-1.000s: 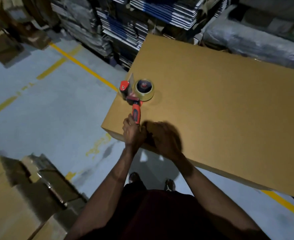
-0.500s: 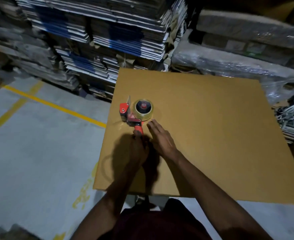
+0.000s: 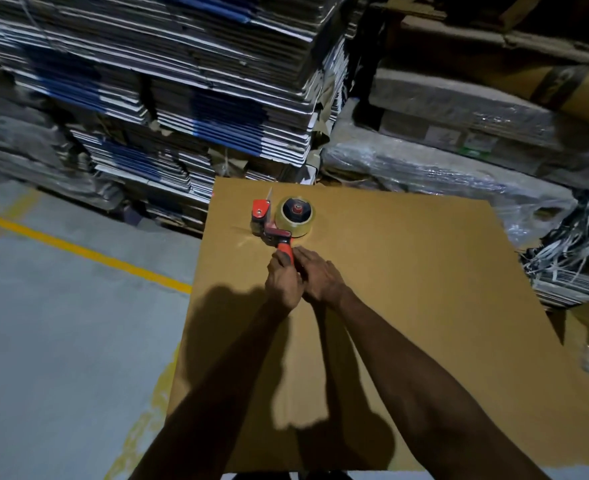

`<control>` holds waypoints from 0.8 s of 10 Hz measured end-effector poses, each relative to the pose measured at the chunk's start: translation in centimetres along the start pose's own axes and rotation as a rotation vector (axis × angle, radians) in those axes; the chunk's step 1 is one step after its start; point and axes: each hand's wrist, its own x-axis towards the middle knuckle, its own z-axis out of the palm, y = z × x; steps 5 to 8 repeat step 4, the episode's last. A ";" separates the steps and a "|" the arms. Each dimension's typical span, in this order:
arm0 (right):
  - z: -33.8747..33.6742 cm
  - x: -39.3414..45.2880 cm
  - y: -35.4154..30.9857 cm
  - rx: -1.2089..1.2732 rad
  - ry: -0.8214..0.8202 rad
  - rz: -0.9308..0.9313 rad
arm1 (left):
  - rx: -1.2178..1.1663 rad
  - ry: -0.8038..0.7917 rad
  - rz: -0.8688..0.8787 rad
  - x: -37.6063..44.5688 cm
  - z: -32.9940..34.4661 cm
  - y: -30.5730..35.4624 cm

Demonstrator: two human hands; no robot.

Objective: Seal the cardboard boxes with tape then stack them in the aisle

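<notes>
Cardboard box lies flat; left hand grips the tape gun handle, right hand rests relaxed just beside it.

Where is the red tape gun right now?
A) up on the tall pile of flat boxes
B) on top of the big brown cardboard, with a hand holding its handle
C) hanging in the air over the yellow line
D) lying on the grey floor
B: the tape gun sits on the flat brown cardboard, and the left hand grips its red handle while the right hand touches beside it.
</notes>
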 end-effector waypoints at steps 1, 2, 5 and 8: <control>-0.4 0.9 0.9 -0.011 -0.003 -0.006 | 0.111 0.118 -0.056 1.2 0.9 1.4; -1.1 1.2 1.1 0.005 -0.001 -0.008 | 0.196 0.026 -0.087 1.7 0.2 2.5; -1.4 -0.8 4.2 0.041 0.031 0.003 | 0.303 0.280 -0.223 0.0 1.3 3.6; -1.4 -0.8 4.2 0.041 0.031 0.003 | 0.303 0.280 -0.223 0.0 1.3 3.6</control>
